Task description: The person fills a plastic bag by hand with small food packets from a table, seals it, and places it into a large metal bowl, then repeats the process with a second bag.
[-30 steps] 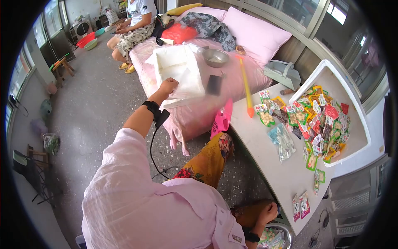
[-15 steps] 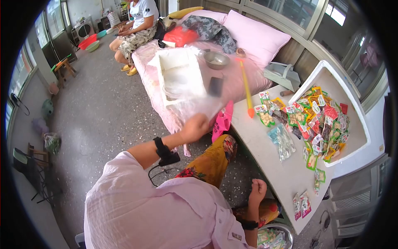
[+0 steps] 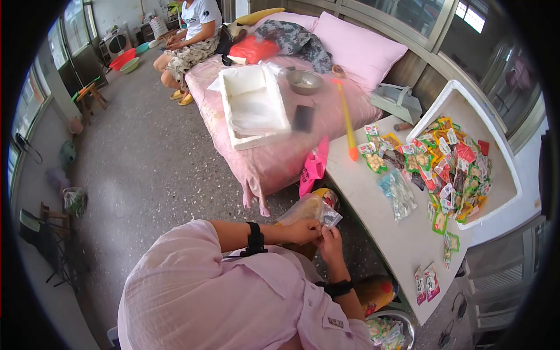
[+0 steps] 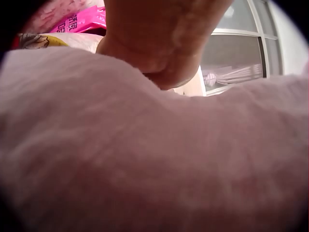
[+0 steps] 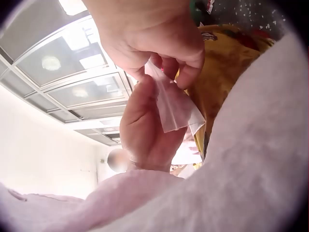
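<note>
My left hand [image 3: 301, 231] and right hand [image 3: 332, 245] meet over my lap in the head view. Between them they pinch a clear plastic bag [image 3: 331, 218], and its see-through film spreads over my knee. In the right wrist view, the fingers of the right hand [image 5: 154, 43] come down from the top and the left hand [image 5: 147, 123] rises from below. Thin bag film [image 5: 171, 108] hangs creased between their fingertips. The left wrist view is mostly filled by a pale pink garment [image 4: 159, 159], with the bag hidden there.
A white foam box [image 3: 229, 119] stands on the pink bed, near a metal bowl [image 3: 304, 81]. On the table [image 3: 373, 227] at right are several small snack packets [image 3: 421, 287] and a tilted foam box [image 3: 503, 192] heaped with more. A metal basin [image 3: 410, 332] of packets is below.
My left hand has come back from the foam box on the bed to my lap, bringing clear plastic film with it. The right hand has risen from beside the table to join it.
</note>
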The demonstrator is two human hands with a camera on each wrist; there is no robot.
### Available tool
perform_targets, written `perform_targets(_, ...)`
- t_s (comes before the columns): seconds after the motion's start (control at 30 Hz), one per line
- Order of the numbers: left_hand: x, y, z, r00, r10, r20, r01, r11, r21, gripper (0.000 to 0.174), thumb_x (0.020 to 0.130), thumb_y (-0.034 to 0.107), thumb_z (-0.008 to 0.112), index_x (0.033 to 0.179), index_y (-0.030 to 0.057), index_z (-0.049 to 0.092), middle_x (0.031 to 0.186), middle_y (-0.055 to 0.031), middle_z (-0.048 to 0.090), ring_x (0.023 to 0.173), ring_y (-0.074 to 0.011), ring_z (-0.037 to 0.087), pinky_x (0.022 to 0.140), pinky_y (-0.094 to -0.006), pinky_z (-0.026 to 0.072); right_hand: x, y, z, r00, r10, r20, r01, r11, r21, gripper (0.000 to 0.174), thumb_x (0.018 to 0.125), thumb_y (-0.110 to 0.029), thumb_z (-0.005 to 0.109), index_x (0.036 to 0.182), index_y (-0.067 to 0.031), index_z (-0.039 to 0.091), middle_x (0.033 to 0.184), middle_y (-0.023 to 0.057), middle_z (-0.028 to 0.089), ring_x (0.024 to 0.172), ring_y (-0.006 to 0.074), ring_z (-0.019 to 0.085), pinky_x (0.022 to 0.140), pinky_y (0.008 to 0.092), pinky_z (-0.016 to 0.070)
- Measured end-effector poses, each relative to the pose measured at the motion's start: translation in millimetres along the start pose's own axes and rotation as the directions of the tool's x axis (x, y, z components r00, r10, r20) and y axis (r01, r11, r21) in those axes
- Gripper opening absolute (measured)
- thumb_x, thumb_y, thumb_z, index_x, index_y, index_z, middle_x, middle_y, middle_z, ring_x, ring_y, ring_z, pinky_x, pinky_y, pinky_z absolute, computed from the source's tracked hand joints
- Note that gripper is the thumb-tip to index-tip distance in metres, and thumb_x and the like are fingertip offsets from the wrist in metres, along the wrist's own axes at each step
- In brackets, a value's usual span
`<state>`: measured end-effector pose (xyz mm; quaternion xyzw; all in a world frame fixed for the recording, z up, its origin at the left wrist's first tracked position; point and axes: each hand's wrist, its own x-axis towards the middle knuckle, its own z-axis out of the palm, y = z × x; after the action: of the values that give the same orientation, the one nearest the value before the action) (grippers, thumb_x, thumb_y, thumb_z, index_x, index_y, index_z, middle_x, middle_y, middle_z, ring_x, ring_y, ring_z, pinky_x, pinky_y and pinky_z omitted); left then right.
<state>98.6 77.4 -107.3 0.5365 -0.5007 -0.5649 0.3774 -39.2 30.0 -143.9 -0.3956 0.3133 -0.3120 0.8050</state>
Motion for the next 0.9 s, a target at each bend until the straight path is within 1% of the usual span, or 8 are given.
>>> perform_targets(0.07, 3.6, -6.1, -1.1, 0.995, -0.079, 0.065, 0.086, 0.990, -0.109, 0.011, 0.078, 0.018, 0.049, 0.074, 0.0071, 0.049, 0.063, -0.0024, 0.053, 0.057, -0.0088, 0.050, 0.046, -0.0242, 0.0387, -1.4, 1.6, -3.8, 1.000, 0.014, 0.002, -0.014, 1.000, 0.013, 0.018, 0.083, -0.016, 0.043, 0.097, -0.0046, 0.044, 0.090, 0.0060, 0.051, 0.079, 0.0155, 0.053, 0.068, 0.0318, 0.0460)
perform_targets(0.37, 20.6, -45.4, -1.1, 1.000, 0.019, 0.016, -0.015, 0.972, -0.236, 0.010, 0.077, 0.018, 0.049, 0.075, 0.0082, 0.047, 0.063, -0.0026, 0.050, 0.050, -0.0094, 0.046, 0.041, -0.0211, 0.0369, -0.5, 7.5, -9.8, 0.997, 0.065, -0.033, -0.064, 0.998, 0.016, 0.018, 0.082, -0.016, 0.044, 0.096, -0.0046, 0.043, 0.090, 0.0075, 0.051, 0.079, 0.0178, 0.054, 0.069, 0.0335, 0.0459)
perform_targets(0.47, 18.3, -45.0, -3.0, 0.997, -0.081, 0.005, 0.080, 0.968, -0.239, 0.009, 0.079, 0.017, 0.049, 0.077, 0.0077, 0.048, 0.066, 0.0012, 0.048, 0.056, -0.0076, 0.045, 0.048, -0.0215, 0.0389, -3.8, 4.4, -9.3, 0.997, 0.081, -0.008, -0.081, 0.997, 0.018, 0.019, 0.082, -0.016, 0.044, 0.096, -0.0044, 0.043, 0.089, 0.0073, 0.051, 0.078, 0.0180, 0.054, 0.068, 0.0333, 0.0458)
perform_targets(0.57, 19.7, -46.4, -1.6, 0.992, -0.087, -0.096, 0.080, 0.994, -0.079, 0.012, 0.078, 0.019, 0.049, 0.078, 0.0070, 0.050, 0.066, -0.0014, 0.051, 0.058, -0.0084, 0.048, 0.049, -0.0234, 0.0409, -5.5, -2.7, -3.7, 0.993, 0.112, -0.034, -0.112, 0.994, -0.001, 0.019, 0.082, -0.017, 0.044, 0.095, -0.0041, 0.044, 0.088, 0.0067, 0.051, 0.078, 0.0174, 0.054, 0.067, 0.0324, 0.0459)
perform_targets(0.67, 6.5, -17.1, 6.3, 0.995, 0.031, -0.092, -0.004, 0.960, 0.280, 0.014, 0.077, 0.019, 0.050, 0.077, 0.0059, 0.051, 0.067, -0.0050, 0.053, 0.060, -0.0092, 0.051, 0.050, -0.0253, 0.0425, -9.0, -10.8, 9.5, 0.992, 0.111, -0.053, -0.115, 0.990, -0.076, 0.017, 0.082, -0.016, 0.045, 0.093, -0.0044, 0.046, 0.087, 0.0061, 0.051, 0.077, 0.0162, 0.053, 0.065, 0.0311, 0.0462)
perform_targets(0.77, 6.9, -18.7, 6.2, 0.985, 0.097, -0.139, -0.043, 0.936, 0.350, 0.014, 0.076, 0.019, 0.050, 0.078, 0.0051, 0.052, 0.066, -0.0069, 0.054, 0.061, -0.0100, 0.053, 0.050, -0.0269, 0.0435, 2.4, 2.2, 0.7, 0.995, 0.086, -0.048, -0.092, 0.986, -0.136, 0.016, 0.081, -0.016, 0.046, 0.092, -0.0041, 0.047, 0.087, 0.0058, 0.051, 0.076, 0.0150, 0.053, 0.066, 0.0313, 0.0470)
perform_targets(0.83, -2.4, 1.9, 7.8, 0.977, -0.009, -0.212, 0.062, 0.968, 0.243, 0.011, 0.076, 0.016, 0.049, 0.075, 0.0048, 0.050, 0.065, -0.0058, 0.054, 0.060, -0.0108, 0.053, 0.051, -0.0259, 0.0431, -0.4, 3.0, -2.4, 0.997, 0.074, -0.018, -0.075, 0.993, -0.089, 0.015, 0.081, -0.016, 0.046, 0.090, -0.0035, 0.048, 0.085, 0.0057, 0.051, 0.076, 0.0152, 0.052, 0.069, 0.0334, 0.0472)
perform_targets(0.9, 7.6, -24.9, 5.5, 0.945, 0.118, -0.306, -0.059, 0.979, 0.197, 0.010, 0.076, 0.015, 0.049, 0.074, 0.0044, 0.049, 0.063, -0.0049, 0.052, 0.058, -0.0110, 0.051, 0.050, -0.0244, 0.0419, 1.5, 6.6, -6.1, 0.991, 0.102, -0.082, -0.109, 0.990, -0.085, 0.013, 0.080, -0.015, 0.047, 0.088, -0.0047, 0.048, 0.085, 0.0051, 0.051, 0.077, 0.0153, 0.052, 0.070, 0.0341, 0.0467)
